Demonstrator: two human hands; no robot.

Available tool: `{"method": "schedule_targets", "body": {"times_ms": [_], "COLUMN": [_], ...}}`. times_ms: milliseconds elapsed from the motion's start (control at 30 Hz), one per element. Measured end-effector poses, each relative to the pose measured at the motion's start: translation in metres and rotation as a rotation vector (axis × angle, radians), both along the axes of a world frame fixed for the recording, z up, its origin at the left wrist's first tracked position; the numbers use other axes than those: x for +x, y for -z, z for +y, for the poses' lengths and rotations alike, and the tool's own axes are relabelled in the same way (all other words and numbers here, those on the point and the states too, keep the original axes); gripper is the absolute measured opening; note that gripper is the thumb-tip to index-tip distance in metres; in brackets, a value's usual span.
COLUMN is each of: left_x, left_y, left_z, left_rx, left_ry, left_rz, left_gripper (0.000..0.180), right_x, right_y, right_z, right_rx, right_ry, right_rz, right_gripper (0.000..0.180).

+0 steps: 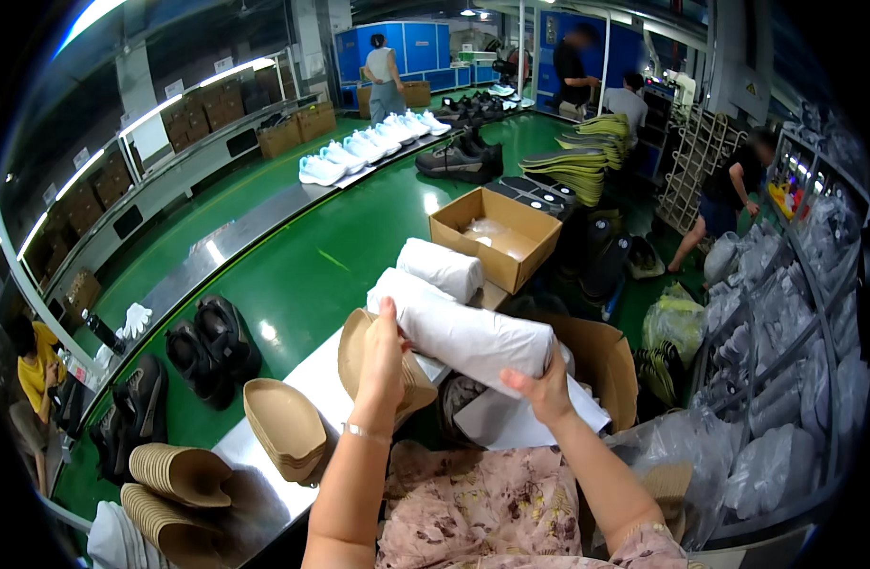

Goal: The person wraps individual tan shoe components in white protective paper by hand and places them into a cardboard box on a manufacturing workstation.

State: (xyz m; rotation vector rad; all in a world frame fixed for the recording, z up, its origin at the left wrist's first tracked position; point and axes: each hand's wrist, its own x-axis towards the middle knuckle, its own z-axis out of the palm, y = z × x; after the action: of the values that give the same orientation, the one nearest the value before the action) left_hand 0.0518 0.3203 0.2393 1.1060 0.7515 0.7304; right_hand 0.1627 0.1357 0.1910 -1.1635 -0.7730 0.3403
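"Looking at that person's hands, what do you make out?"

"A plump white roll, held between them. The left hand clasps its left end, thumb up; the right hand grips the other end, thumb over the near side."

"And where's the roll, exactly?"

"Up in front of the floral top, slanting, with its right end nearer the body. A second white roll lies just beyond, near an open cardboard box."

"What about the surface?"

"Tan moulded shells, nested: one stack partly behind the left hand, another stack to the left of that. Farther left sits a pair of black shoes, and white shoes line the far edge."
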Motion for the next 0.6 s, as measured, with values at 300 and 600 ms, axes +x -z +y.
{"method": "schedule_targets", "body": {"times_ms": [300,600], "left_x": [-0.085,-0.109], "left_y": [0.042,0.047], "left_z": [-0.072,-0.062], "left_rx": [0.635,0.803], "left_ry": [-0.225,-0.318], "left_rz": [0.091,0.138], "left_gripper": [0.031,0.031], "right_x": [0.114,0.123], "right_y": [0.006,-0.016], "right_z": [0.121,0.139], "right_rx": [-0.028,-0.003], "right_ry": [0.282,0.231], "right_rz": [-0.347,-0.457], "right_gripper": [0.064,0.069]}}
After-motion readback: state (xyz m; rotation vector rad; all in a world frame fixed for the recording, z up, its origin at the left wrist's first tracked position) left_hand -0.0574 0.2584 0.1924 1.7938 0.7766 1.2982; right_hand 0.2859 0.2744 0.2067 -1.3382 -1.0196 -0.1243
